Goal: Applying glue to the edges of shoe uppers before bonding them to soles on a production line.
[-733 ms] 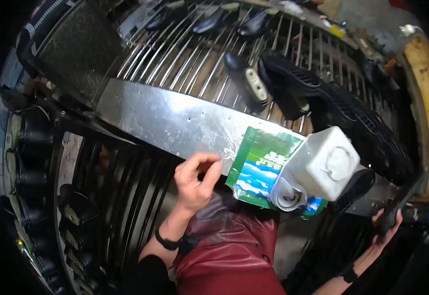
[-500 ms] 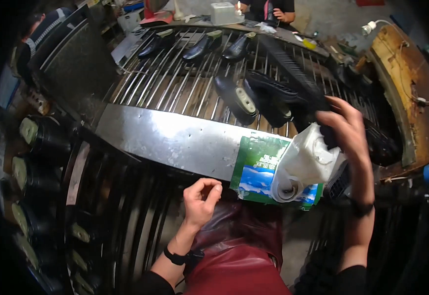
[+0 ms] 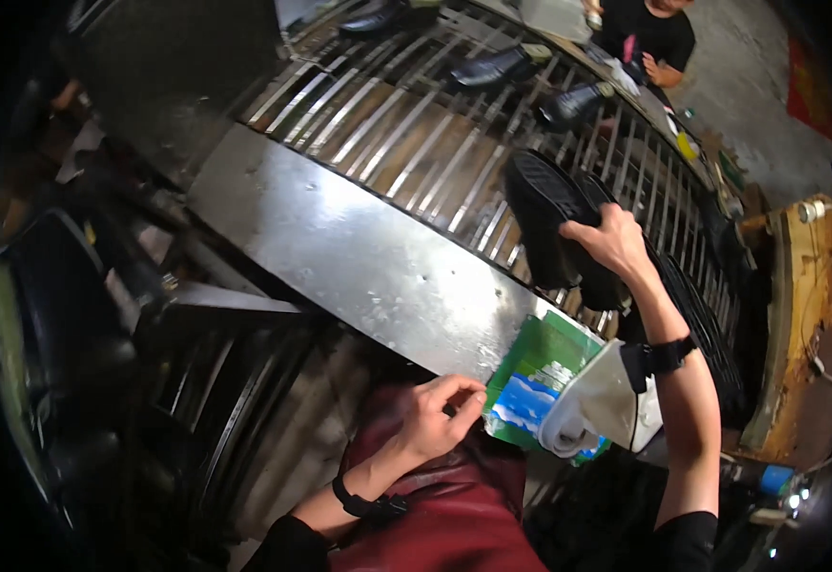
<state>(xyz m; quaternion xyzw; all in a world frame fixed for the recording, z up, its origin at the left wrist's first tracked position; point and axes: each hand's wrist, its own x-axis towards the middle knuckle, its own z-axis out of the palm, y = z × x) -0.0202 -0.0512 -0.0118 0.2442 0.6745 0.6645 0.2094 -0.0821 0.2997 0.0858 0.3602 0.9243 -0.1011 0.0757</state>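
Observation:
My right hand [image 3: 611, 240] reaches out over the slatted metal conveyor [image 3: 406, 133] and grips a black shoe [image 3: 554, 224] lying sole-up beside a second black shoe. My left hand [image 3: 435, 417] hovers near my lap at the edge of the steel plate [image 3: 359, 257], fingers curled loosely with nothing seen in them. Next to it lies a green and blue printed pad [image 3: 535, 386], and on the pad stands a white plastic jug [image 3: 606, 405] with a white cloth bunched at its base.
Several more black shoes [image 3: 497, 67] ride farther along the conveyor. Another person in a black shirt [image 3: 654, 33] works at the far end. A worn yellow wooden bench [image 3: 802, 324] stands at the right. Dark racks [image 3: 72, 315] fill the left side.
My right hand has moved from the white jug up onto the black shoe on the conveyor. The left hand has stayed near the plate's edge. My head has swung, shifting the view.

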